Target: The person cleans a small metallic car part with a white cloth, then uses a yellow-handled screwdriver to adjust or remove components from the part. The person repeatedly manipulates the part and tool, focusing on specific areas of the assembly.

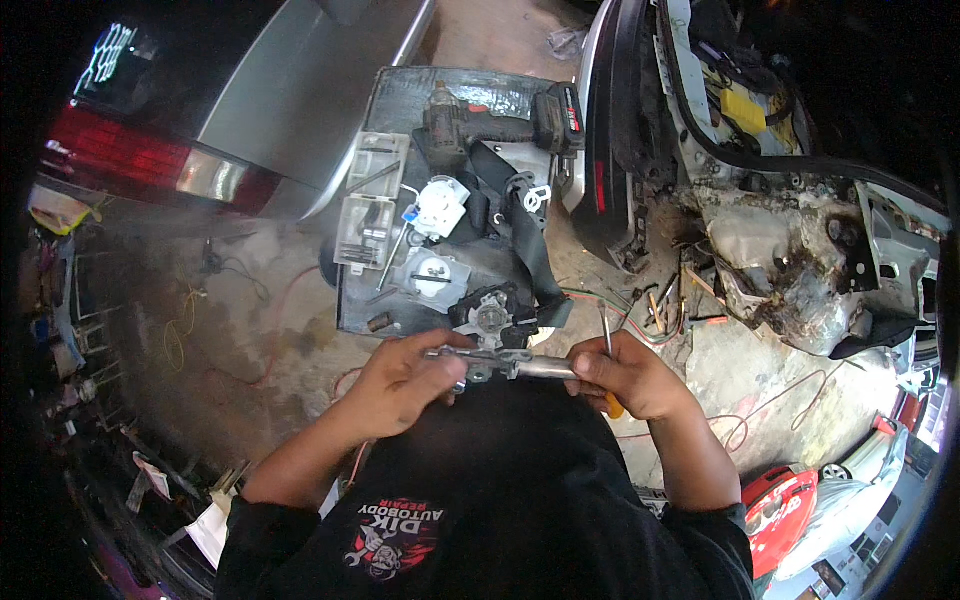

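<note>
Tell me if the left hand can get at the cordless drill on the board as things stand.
Probably not freely: the left hand grips the metal part, and the drill lies at the board's far end, beyond the white plastic piece and black belt.

I see a silver-grey metal part point(505, 363), a screwdriver point(608, 365) with an orange handle, a black belt strap point(520, 225) and a white plastic piece point(440, 205) on the dark grey board point(400, 95). The drill point(500, 118) is black with red (dusty-looking). Silver car point(290, 100), red tail light point(120, 155).
</note>
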`<state>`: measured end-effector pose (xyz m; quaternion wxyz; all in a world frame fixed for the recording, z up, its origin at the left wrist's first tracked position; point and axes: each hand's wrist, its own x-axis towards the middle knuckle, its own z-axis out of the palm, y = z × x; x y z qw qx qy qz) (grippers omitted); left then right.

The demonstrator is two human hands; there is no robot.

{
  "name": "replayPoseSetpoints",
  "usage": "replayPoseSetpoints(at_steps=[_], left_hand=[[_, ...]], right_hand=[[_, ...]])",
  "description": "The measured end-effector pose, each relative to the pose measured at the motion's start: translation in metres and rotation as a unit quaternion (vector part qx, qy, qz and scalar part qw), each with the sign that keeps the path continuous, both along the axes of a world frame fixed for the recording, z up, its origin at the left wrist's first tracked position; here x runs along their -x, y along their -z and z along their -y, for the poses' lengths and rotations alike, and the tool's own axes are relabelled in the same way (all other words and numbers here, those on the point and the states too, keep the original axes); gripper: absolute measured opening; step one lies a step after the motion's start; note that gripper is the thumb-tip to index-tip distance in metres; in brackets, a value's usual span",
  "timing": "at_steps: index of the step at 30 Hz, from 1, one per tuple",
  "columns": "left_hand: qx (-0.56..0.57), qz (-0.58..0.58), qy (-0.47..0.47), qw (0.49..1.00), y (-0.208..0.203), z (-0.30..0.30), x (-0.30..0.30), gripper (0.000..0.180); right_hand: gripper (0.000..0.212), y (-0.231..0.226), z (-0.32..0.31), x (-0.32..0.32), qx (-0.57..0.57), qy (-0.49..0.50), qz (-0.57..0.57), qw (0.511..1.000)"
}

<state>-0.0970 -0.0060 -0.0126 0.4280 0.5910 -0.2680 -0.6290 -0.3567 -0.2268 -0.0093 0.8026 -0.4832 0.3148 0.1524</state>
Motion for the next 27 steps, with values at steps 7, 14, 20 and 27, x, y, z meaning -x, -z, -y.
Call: replayPoseSetpoints(at_steps=[7, 14, 20, 27], left_hand=[[-0.001, -0.015, -0.018, 1.0, -0.012, 0.0, 0.006, 0.034], [0.076, 0.162, -0.053, 0.982, -0.028, 0.004, 0.016, 0.045], [0.181, 0.339, -0.042, 0.922, -0.029, 0.004, 0.021, 0.041], [0.186, 0.334, -0.054, 0.922, -0.023, -0.001, 0.02, 0.034]], right_hand=[[0.045, -0.011, -0.017, -0.003, -0.07, 0.087, -0.035, 0.993], [0.042, -0.014, -0.018, 0.003, -0.147, 0.099, -0.012, 0.984], [0.044, -0.019, -0.023, 0.003, -0.131, 0.083, 0.021, 0.988], [0.048, -0.021, -0.025, 0.004, -0.112, 0.082, 0.009, 0.99]])
